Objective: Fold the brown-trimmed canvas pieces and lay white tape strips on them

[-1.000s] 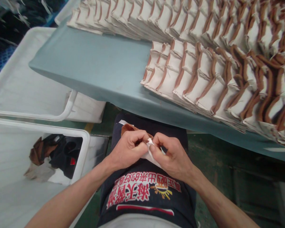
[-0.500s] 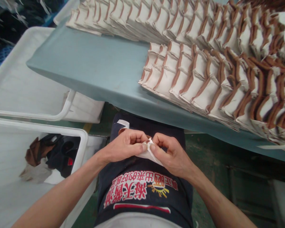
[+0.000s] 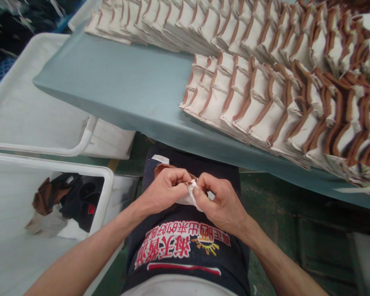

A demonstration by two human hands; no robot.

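Above my lap, over a dark apron [image 3: 185,269] with red lettering, both hands pinch one small white and brown fabric piece [image 3: 189,199]. My left hand [image 3: 168,187] is closed on its left side, thumb against the bent fingers. Close beside it, my right hand [image 3: 220,201] grips the folded white edge between thumb and forefinger. A brown part of the piece shows behind the left fingers. The rest of it is mostly hidden by my hands.
Ahead, a table with a blue-grey cover [image 3: 126,82] bears long overlapping rows of white and brown fabric pieces [image 3: 253,94]. At left stand two white bins [image 3: 109,181]; the nearer one holds dark, brown and white cloth [image 3: 80,197].
My left hand has shifted slightly, and more of the brown fabric shows behind it. The right fingers have moved a little on the white edge. Both hands keep hold of the piece.
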